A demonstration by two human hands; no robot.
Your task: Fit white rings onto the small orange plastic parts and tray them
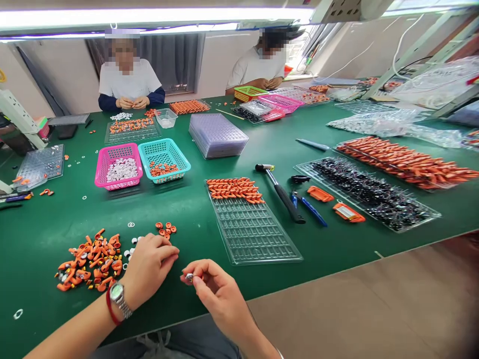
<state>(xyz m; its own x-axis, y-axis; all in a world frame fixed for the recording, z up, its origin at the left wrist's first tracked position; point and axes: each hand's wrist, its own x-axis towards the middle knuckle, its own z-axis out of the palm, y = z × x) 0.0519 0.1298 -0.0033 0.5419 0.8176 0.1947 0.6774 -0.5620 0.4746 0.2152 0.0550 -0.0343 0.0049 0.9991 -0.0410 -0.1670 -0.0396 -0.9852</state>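
Observation:
My right hand [219, 291] pinches an orange earbud shell, whose silvery end [189, 277] shows between thumb and fingers; the rest of it is hidden. Close by on the left, my left hand [149, 267] is low over the table, fingers bent and pressed together; anything in them is hidden. Just behind that hand lie several round orange caps [164, 230]. White round pieces [129, 253] are partly covered by its knuckles. Left of the wrist is a heap of orange earbud shells [92, 262] with yellow and metallic bits.
A clear tray [258, 232], its far rows filled with orange parts, lies ahead right. Beyond are a hammer [280, 192], blue tweezers [313, 211], a pink basket [119, 184], a teal basket [164, 174] and stacked trays [218, 134]. Two people sit across the green table [179, 324].

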